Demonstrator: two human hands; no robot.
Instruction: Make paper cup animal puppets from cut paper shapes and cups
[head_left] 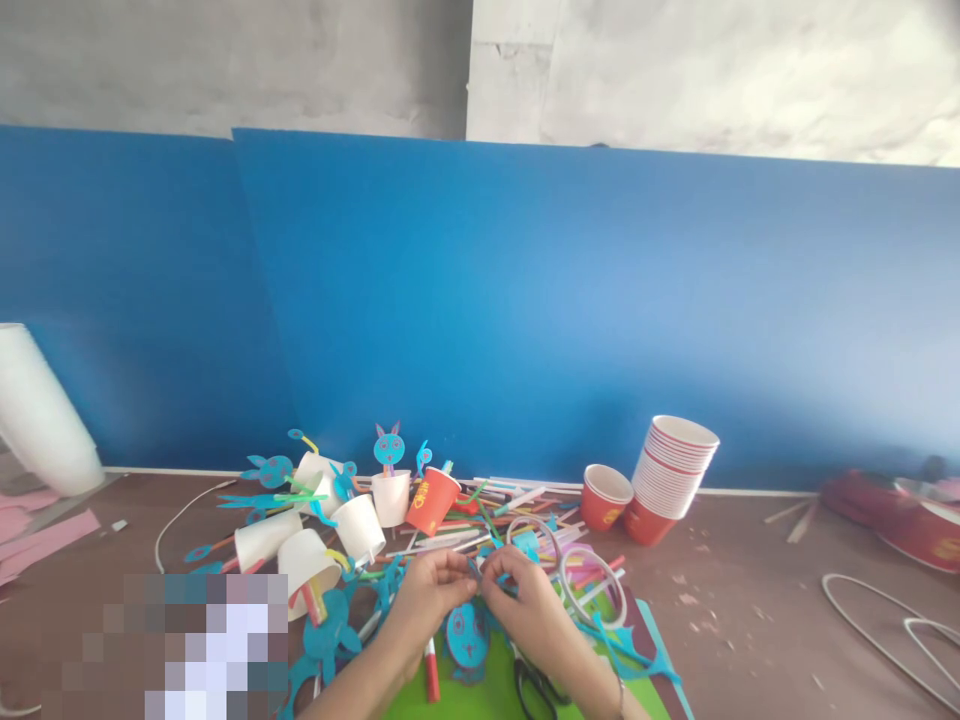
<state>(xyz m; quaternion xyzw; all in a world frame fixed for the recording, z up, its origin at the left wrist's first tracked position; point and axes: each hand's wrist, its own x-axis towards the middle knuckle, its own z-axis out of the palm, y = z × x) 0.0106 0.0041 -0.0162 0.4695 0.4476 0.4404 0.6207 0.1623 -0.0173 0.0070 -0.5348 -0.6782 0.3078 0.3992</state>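
Note:
My left hand (pixel 435 608) and my right hand (pixel 521 600) come together at the middle of the work pile, fingertips pinched and almost meeting. Whatever sits between them is tiny and mostly covered; I cannot make it out. Just below the fingers is a blue paper animal face (pixel 466 638) with drawn eyes, over a green sheet (pixel 420 697). A red-capped marker (pixel 431 672) lies by my left wrist. Dark-handled scissors (pixel 534 690) are partly under my right wrist. Beyond my right hand are tape rings (pixel 616 600).
White paper cups (pixel 358 530) with blue paper figures crowd the left, beside a red cup (pixel 433 502). Straws and sticks (pixel 450 543) lie behind my hands. A tall cup stack (pixel 671 475) and a single red cup (pixel 606 497) stand right, before a blue panel (pixel 480 300).

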